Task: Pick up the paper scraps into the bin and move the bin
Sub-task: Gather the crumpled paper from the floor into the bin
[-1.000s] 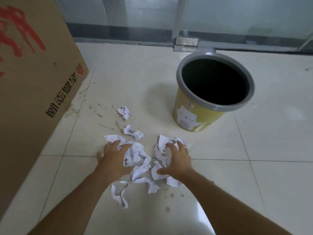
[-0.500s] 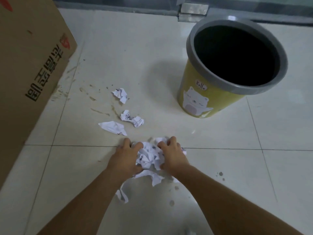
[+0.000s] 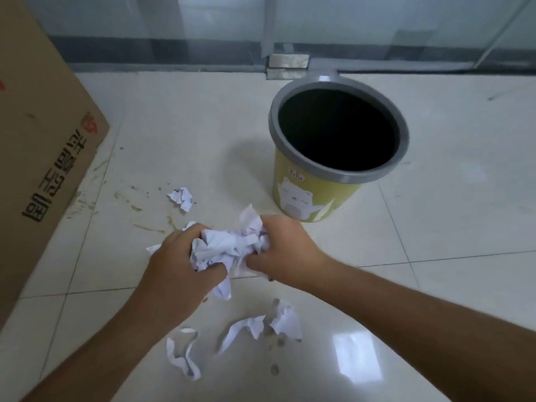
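Note:
A bunch of crumpled white paper scraps (image 3: 229, 245) is pressed between my left hand (image 3: 177, 265) and my right hand (image 3: 281, 248), lifted above the tiled floor. The yellow bin (image 3: 307, 198) with a grey rim and a cat picture stands upright just beyond my right hand, its dark inside showing nothing. Loose scraps lie on the floor: one crumpled scrap (image 3: 182, 197) beyond my left hand, a curled strip (image 3: 181, 356) and a torn scrap (image 3: 261, 323) below my hands. Other scraps peek out behind my left hand.
A large cardboard box (image 3: 40, 158) with printed characters stands at the left. A glass wall with a metal door fitting (image 3: 287, 65) runs along the back, right behind the bin. Smudges and stains mark the cream floor tiles (image 3: 452, 227).
My hands swept the scattered scraps together into one bunch and lifted it off the floor toward the bin. A few scraps stayed behind on the floor.

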`<control>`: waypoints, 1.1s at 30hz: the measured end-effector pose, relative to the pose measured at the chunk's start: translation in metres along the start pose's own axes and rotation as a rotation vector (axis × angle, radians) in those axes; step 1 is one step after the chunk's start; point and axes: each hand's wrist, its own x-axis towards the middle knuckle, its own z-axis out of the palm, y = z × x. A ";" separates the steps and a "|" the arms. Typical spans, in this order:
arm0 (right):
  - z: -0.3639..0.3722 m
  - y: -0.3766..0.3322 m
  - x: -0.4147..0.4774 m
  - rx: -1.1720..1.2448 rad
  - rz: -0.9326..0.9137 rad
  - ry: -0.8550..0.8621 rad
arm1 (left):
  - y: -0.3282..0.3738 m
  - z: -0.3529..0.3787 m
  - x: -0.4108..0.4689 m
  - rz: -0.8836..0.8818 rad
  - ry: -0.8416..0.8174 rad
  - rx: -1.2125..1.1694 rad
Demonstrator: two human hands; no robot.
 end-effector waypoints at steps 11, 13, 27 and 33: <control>-0.207 -0.020 0.004 0.124 0.014 0.448 | 0.202 -0.014 0.107 0.231 -0.084 -0.317; -0.218 -0.002 0.018 0.155 0.064 0.479 | 0.213 0.007 0.130 0.212 -0.086 -0.330; -0.178 0.036 0.038 0.019 0.162 0.476 | 0.197 0.009 0.155 0.101 -0.252 -0.279; -0.077 0.005 -0.026 0.109 -0.132 0.356 | 0.054 -0.049 0.123 -0.082 -0.132 -0.058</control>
